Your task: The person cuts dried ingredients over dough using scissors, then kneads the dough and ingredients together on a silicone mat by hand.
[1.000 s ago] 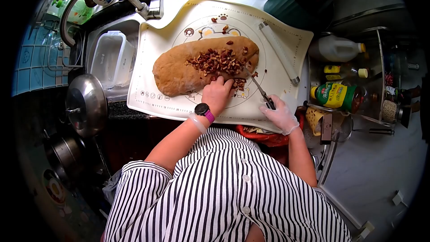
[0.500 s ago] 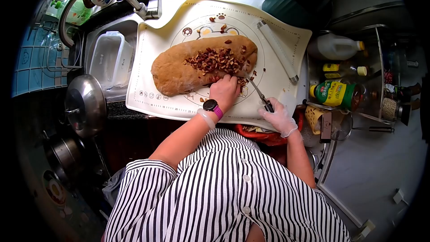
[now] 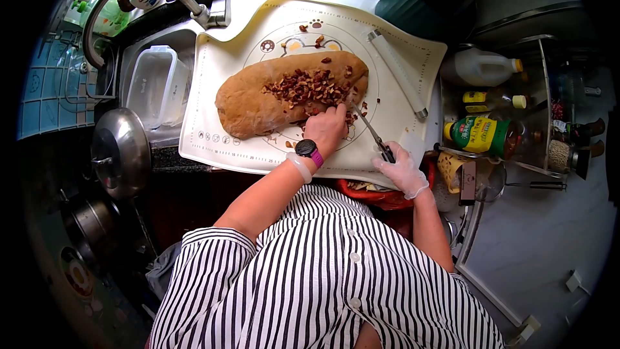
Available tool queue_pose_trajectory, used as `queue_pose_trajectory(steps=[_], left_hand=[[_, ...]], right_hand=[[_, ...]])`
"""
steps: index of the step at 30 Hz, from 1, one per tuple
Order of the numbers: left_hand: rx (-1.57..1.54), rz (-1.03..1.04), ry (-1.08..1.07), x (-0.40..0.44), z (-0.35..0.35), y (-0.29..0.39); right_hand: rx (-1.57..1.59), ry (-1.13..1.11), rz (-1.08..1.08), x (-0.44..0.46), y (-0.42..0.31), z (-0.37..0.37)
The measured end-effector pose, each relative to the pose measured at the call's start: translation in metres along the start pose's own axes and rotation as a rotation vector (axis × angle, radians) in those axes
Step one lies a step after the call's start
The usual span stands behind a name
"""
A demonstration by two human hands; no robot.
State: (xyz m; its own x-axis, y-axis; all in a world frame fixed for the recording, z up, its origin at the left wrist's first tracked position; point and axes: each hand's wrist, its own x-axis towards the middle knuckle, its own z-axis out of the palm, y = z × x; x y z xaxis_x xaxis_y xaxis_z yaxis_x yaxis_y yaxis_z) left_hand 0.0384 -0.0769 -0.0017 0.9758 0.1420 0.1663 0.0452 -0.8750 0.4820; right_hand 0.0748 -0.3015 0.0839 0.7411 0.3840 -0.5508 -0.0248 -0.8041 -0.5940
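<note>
A long slab of brown dough (image 3: 252, 100) lies across a cream baking mat (image 3: 213, 148), with chopped dark red-brown pieces (image 3: 307, 87) heaped on its right half. My left hand (image 3: 326, 128), in a thin clear glove below a watch, is at the dough's near edge. Its fingertips are pinched together, and whatever they hold is hidden. Scissors (image 3: 372, 130) with dark handles are in my right hand (image 3: 403, 171), also gloved. Their blades point up and left, with the tips close to my left fingers. Loose bits lie on the mat around the blades.
A rolling pin (image 3: 399, 74) rests on the mat's right side. Left of the mat, a clear plastic container (image 3: 152, 84) sits in the sink beneath a faucet (image 3: 97, 19). Bottles (image 3: 484, 136) stand in a rack at right. A metal lid (image 3: 121, 152) is at left.
The whole view has shifted slightly left. My left fingertips have shifted slightly beside the scissor tips; my right hand keeps its grip on the scissors.
</note>
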Motion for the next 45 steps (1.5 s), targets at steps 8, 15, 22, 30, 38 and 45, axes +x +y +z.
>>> queue_pose_trajectory(steps=[8, 15, 22, 30, 38, 45], left_hand=[[-0.029, 0.050, -0.048, 0.001, 0.014, -0.010], [-0.122, -0.049, 0.006, 0.004, 0.007, -0.005], [-0.892, -0.549, -0.029, 0.007, -0.045, -0.011], [-1.604, -0.887, -0.271, 0.011, -0.076, -0.029], [-1.600, -0.873, -0.203, 0.009, -0.074, -0.032], [-1.346, -0.825, -0.108, 0.015, -0.075, -0.029]], right_hand=[[-0.007, -0.007, 0.012, -0.001, -0.002, -0.001], [0.014, 0.014, 0.018, -0.004, -0.001, -0.004], [0.032, -0.024, 0.002, -0.001, 0.001, 0.000], [0.044, -0.071, -0.031, 0.008, -0.027, 0.008], [0.020, -0.116, -0.027, 0.015, -0.044, 0.009], [-0.007, -0.143, -0.010, 0.020, -0.045, 0.010]])
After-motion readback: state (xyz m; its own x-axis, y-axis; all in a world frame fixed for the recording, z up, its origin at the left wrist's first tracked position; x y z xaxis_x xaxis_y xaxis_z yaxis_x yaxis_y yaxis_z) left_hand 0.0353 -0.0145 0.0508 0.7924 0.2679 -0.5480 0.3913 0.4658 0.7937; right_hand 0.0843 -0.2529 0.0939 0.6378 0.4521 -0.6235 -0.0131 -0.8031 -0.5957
